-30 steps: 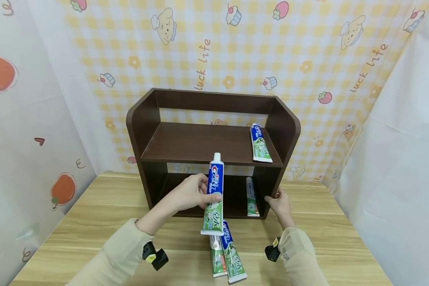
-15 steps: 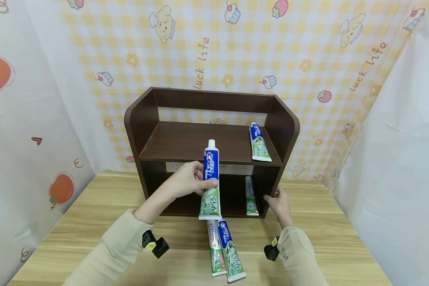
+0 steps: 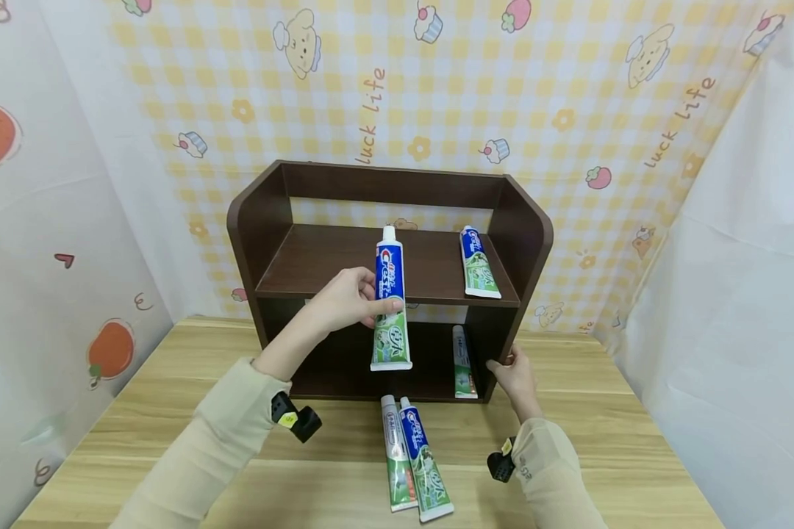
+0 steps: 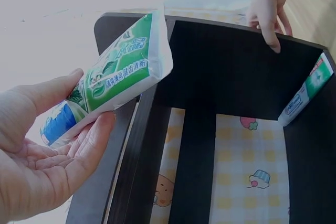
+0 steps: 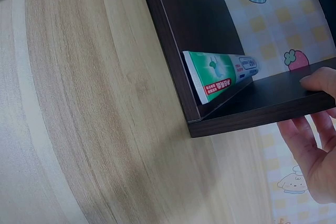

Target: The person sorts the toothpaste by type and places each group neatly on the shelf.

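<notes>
My left hand (image 3: 347,300) pinches a blue-and-green toothpaste tube (image 3: 390,275) between thumb and fingers, cap upward, in front of the upper shelf's edge. In the left wrist view the same tube's white crimped end (image 4: 160,51) points away from the palm. At the right, my right hand (image 3: 517,378) grips the side panel of the dark brown shelf unit (image 3: 357,261); the right wrist view has its thumb on the inner face and fingers outside. One blue-and-green tube (image 3: 480,263) lies at the upper shelf's right end. Below it, a grey-and-green tube (image 5: 215,74) lies against the lower right wall.
On the wooden table (image 3: 331,477) before the unit lie two more tubes side by side, a grey-and-green one (image 3: 397,455) and a blue-and-green one (image 3: 426,463). A yellow checked cloth (image 3: 238,147) hangs behind, with white sheets at both sides.
My left hand has raised the held toothpaste tube from in front of the lower compartment to the upper shelf's level, uncovering the tubes on the table. My right hand stays on the side panel.
</notes>
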`<state>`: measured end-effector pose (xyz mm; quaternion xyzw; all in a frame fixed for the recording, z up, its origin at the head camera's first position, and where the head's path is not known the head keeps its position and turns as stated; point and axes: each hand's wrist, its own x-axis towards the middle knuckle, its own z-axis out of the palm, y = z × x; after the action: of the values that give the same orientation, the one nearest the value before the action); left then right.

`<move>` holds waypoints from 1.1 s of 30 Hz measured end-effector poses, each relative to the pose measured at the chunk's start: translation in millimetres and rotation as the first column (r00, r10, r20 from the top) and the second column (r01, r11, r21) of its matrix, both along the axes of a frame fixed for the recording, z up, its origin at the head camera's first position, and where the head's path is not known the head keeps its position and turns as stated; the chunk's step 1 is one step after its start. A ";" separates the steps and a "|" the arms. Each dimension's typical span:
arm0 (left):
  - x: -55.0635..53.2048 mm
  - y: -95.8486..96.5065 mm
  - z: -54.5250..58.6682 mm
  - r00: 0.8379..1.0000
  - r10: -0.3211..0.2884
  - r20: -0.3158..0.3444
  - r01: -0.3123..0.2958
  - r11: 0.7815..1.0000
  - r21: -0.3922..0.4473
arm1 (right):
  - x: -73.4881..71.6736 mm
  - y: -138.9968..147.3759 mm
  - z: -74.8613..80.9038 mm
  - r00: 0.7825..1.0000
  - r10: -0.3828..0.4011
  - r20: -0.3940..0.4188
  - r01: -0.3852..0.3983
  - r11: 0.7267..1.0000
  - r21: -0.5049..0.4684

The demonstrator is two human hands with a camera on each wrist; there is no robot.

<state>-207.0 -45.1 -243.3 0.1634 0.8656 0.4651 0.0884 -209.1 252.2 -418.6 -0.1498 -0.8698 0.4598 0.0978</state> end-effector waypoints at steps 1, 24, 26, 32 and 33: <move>-1.8 0.3 0.4 1.000 0.003 0.000 -0.003 1.000 -0.001 | 0.0 0.0 -0.1 1.000 0.001 -0.001 -0.001 1.000 -0.002; -37.0 4.8 26.9 0.997 0.069 -0.037 -0.068 0.997 0.028 | -0.3 -0.3 0.9 1.000 -0.002 -0.001 0.002 1.000 -0.005; -39.8 5.6 28.8 0.996 0.081 -0.031 -0.080 0.996 0.030 | -0.2 -0.2 1.0 1.000 0.000 -0.001 0.000 1.000 -0.007; -49.9 7.3 30.4 0.993 0.114 -0.004 -0.114 0.993 0.014 | 0.4 -0.6 1.8 1.000 -0.001 0.003 0.001 1.000 -0.015; -52.1 7.8 30.2 0.993 0.120 0.003 -0.120 0.993 0.011 | 0.6 -0.5 1.8 1.000 -0.002 0.002 0.002 1.000 -0.018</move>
<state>-259.1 -37.3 -213.1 0.1112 0.8711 0.4746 0.0603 -208.5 251.7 -416.7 -0.1521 -0.8655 0.4675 0.0959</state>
